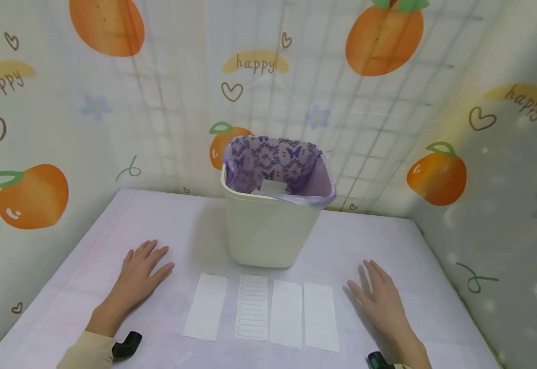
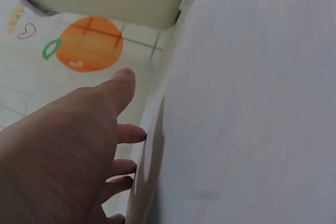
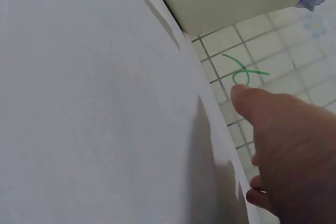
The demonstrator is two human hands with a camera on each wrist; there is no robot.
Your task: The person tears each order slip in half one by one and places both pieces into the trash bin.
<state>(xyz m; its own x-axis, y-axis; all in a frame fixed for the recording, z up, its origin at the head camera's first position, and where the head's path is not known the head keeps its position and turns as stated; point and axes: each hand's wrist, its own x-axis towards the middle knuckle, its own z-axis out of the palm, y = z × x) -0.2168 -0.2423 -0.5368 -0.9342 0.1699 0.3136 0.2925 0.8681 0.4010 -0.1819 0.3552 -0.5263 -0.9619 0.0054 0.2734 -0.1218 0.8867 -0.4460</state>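
My left hand (image 1: 140, 274) rests on the table at the left, fingers spread and holding nothing. On the right side my right hand (image 1: 381, 302) hovers low over the tabletop with relaxed fingers, its shadow beside it. Between the hands lies a row of white paper slips: a plain slip (image 1: 206, 307) at the left, a lined slip (image 1: 252, 307) beside it, then two more plain slips, one (image 1: 286, 313) and another (image 1: 321, 318). Behind the row stands a cream trash bin (image 1: 270, 230) lined with a purple butterfly-print bag (image 1: 291, 151). Pale paper pieces (image 1: 274, 186) show inside it.
The table (image 1: 167, 220) has a pale cloth cover. Curtains (image 1: 181, 102) printed with oranges and hearts hang behind it and on both sides, with a wire grid showing through at the back. Black wrist straps (image 1: 127, 346) sit at the sleeves.
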